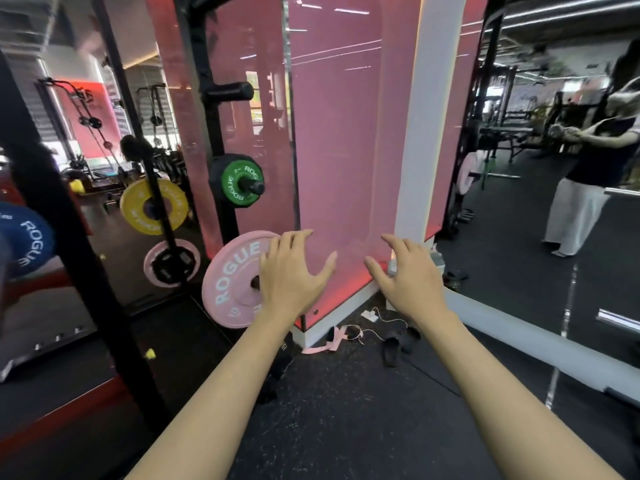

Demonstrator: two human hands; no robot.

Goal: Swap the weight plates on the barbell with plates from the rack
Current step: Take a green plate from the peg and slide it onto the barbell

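1. Nearest the camera: two bare forearms extend forward over the dark rubber floor (346, 410). Both hands are empty.
2. Left hand (291, 271): fingers spread and relaxed, grasping nothing. It overlaps the right part of the pink plate (235, 271) in view; whether it touches the plate cannot be told.
3. Right hand (405, 275): fingers spread and loosely bent, grasping nothing, in front of the pink panel (346, 133), apart from any plate.
4. Task item location: the pink plate hangs upright on the lowest peg of the black rack upright (218, 126), just above the floor. A green plate (239, 180) sits on a peg above it. Further plates show in the mirror at left.
5. Handling judgement: the plate is rigid and likely heavy for its size, with a smooth face offering little purchase. It should slide straight off the peg, not tilt.
6. Recommended hold: both hands on opposite edges of the rim, thumbs on the face.
7. Risk: low position; a slip would drop it towards the feet.
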